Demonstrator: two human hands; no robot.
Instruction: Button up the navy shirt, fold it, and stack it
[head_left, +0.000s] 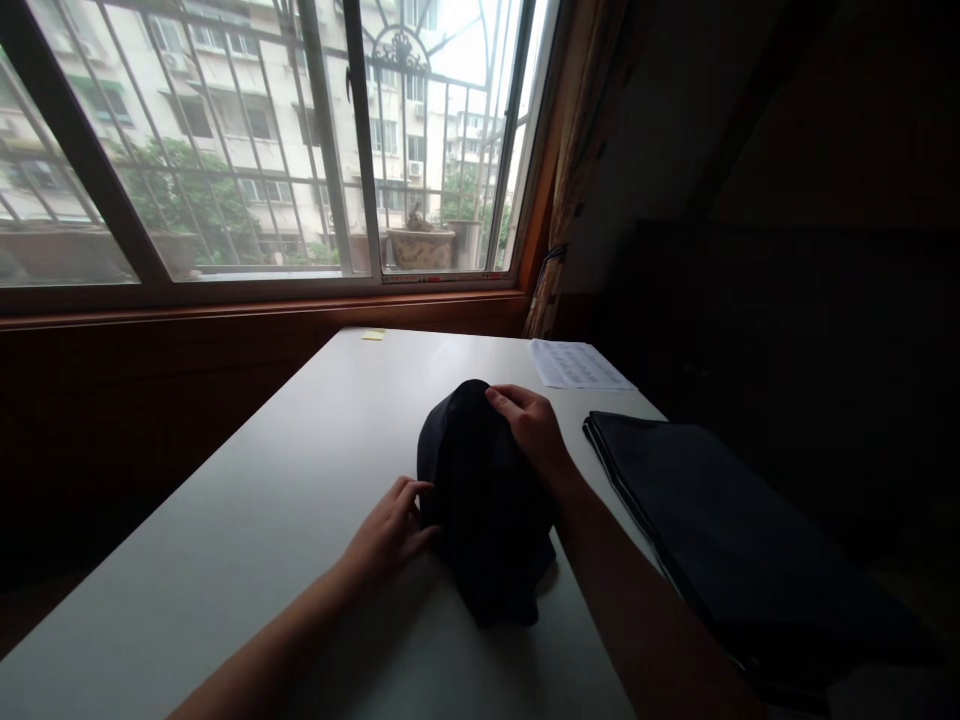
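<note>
A dark navy cloth item (pixel 487 500), rounded at its far end and loosely folded toward me, stands bunched up on the white table (pixel 300 480). Its exact kind is hard to make out in the dim light. At its upper right edge my right hand (pixel 529 415) is closed on the fabric, thumb on top and the other fingers mostly hidden. My left hand (pixel 394 520) touches its left side, with thumb and forefinger apart against the cloth.
To the right lies a flat, dark folded fabric piece (pixel 705 510) with a pale edge line. Printed paper sheets (pixel 579 364) lie at the far right corner, and a small yellow note (pixel 373 335) at the far left. Beyond the table is a barred window (pixel 262 150) with a curtain (pixel 566 190).
</note>
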